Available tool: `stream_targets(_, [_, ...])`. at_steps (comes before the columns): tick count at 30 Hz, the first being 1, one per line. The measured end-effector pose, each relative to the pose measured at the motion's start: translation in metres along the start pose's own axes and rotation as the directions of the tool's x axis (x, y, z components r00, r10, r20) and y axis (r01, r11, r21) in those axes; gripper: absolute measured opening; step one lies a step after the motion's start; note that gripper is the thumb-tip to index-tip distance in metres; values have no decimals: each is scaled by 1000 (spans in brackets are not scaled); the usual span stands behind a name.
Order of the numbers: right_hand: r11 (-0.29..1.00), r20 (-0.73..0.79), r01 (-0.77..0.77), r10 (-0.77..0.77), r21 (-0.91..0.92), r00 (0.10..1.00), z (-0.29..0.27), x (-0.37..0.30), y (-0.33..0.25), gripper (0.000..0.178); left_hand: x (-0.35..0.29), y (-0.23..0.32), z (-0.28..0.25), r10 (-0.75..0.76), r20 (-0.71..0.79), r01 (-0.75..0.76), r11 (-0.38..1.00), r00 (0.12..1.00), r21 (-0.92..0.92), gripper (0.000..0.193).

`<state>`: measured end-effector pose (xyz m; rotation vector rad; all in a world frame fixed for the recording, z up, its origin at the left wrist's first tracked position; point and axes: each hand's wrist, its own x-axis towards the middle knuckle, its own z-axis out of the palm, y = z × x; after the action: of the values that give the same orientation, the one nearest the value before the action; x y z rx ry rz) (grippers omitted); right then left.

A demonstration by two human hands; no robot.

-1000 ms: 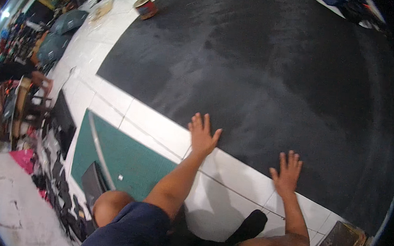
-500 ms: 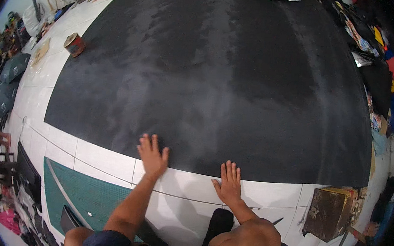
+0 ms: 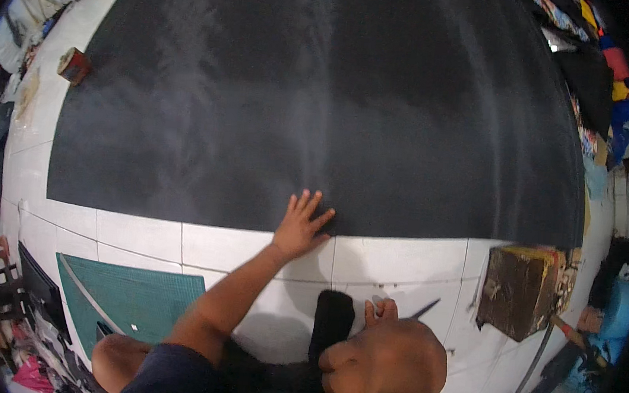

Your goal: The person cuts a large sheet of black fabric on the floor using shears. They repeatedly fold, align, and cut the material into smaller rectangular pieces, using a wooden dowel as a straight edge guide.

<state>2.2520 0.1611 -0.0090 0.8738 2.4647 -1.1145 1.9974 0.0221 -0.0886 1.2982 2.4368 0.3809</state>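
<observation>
A large black sheet, with paler streaks across it, lies spread over the white tiled floor. My left hand rests palm down across its near edge, fingers spread on the sheet and the heel of the hand over the tiles. Behind my bent right knee, my right hand shows only in part, low over the tiles and off the sheet. Its visible fingers are bent and a little apart, with nothing seen between them. To their right, a dark pointed blade lies on the floor, its other end hidden by the knee.
A green cutting mat lies at the near left with a pale strip on it. A worn brown block stands by the sheet's near right corner. A reddish can sits at its left edge. Piled materials line both sides.
My left hand has shifted right along the sheet's near edge. My right hand has left the sheet and drawn back behind the knee. The whole view has tilted nearer and slightly right.
</observation>
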Motion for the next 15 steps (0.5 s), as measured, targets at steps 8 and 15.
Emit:
stream_targets(8, [882,528,470,-380,-40,759,-128,-26,-156,21,-6,5,20,261,-90,-252,963,961,98,30])
stream_targets(15, [830,578,552,-411,-83,705,-155,-17,-188,20,-5,15,23,266,-126,-253,961,956,107,25])
